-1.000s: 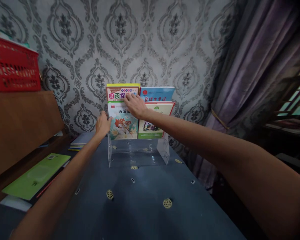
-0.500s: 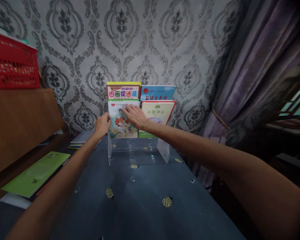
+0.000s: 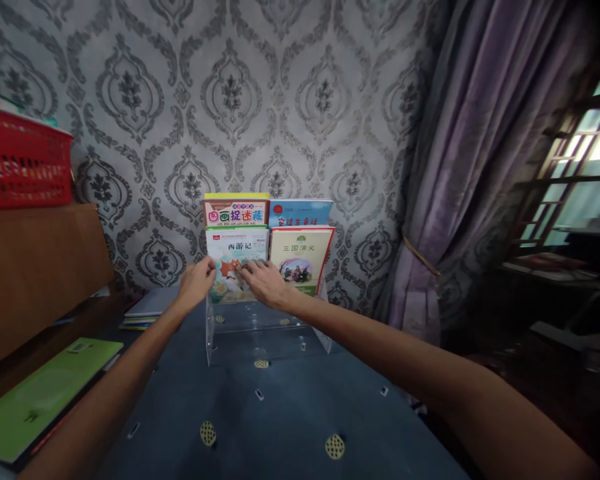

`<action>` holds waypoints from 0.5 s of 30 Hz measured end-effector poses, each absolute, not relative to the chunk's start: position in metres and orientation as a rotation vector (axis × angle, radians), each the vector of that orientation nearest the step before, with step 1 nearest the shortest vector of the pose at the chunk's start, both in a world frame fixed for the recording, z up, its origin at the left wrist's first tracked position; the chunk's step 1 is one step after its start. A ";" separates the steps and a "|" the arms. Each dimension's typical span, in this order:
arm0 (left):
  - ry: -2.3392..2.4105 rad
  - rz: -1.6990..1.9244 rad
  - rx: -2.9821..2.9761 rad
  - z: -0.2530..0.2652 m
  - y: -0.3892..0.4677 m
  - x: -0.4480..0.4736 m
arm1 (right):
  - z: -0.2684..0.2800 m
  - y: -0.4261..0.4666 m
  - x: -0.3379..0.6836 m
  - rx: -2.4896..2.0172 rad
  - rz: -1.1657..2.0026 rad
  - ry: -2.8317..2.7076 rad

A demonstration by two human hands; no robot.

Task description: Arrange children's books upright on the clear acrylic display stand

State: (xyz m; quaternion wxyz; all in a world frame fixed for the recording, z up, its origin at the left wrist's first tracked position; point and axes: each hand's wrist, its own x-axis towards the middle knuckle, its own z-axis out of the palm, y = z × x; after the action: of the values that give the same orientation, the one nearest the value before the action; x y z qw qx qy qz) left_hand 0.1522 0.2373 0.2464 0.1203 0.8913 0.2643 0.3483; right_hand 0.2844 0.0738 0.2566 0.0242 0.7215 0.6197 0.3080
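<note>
A clear acrylic book rack [image 3: 210, 337] stands on the dark blue tablecloth with books in two tiers. In its front tier, a pale blue storybook [image 3: 239, 238] with an orange picture leans beside a cream, red-edged book [image 3: 300, 252]. Behind them rise a brown and yellow picture book [image 3: 236, 212] and a blue book [image 3: 300, 211]. My left hand [image 3: 197, 282] is closed at the left edge of the pale blue storybook, fingers curled around that edge. Across the lower part of its cover lies my right hand [image 3: 266, 283], fingers outstretched and touching the front.
At left, a red plastic basket [image 3: 25, 157] sits on a wooden cabinet [image 3: 40, 273]. A green book [image 3: 50, 393] and a small stack of books [image 3: 147, 307] lie on the table's left side. A tied purple curtain [image 3: 430, 267] hangs at right, near a window.
My right hand has slid down from the storybook's title to its lower cover, so the title shows. My left hand stays at the left edge. The view has tilted up and shifted right.
</note>
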 end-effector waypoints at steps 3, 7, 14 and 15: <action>0.736 1.008 2.611 0.245 0.236 0.152 | 0.257 0.070 0.282 2.258 0.931 1.910; 0.698 1.008 2.608 0.244 0.234 0.153 | 0.256 0.067 0.280 2.258 0.915 1.918; 0.671 1.016 2.596 0.242 0.235 0.153 | 0.251 0.064 0.283 2.224 1.002 1.966; 0.669 1.017 2.593 0.241 0.234 0.153 | 0.249 0.065 0.284 2.225 1.017 1.971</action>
State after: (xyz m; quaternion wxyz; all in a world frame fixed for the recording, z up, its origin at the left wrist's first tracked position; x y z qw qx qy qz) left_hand 0.1527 0.2345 0.2413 0.1379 0.8966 0.2315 0.3515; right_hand 0.2841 0.0647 0.2493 -0.0002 0.7082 0.6274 0.3238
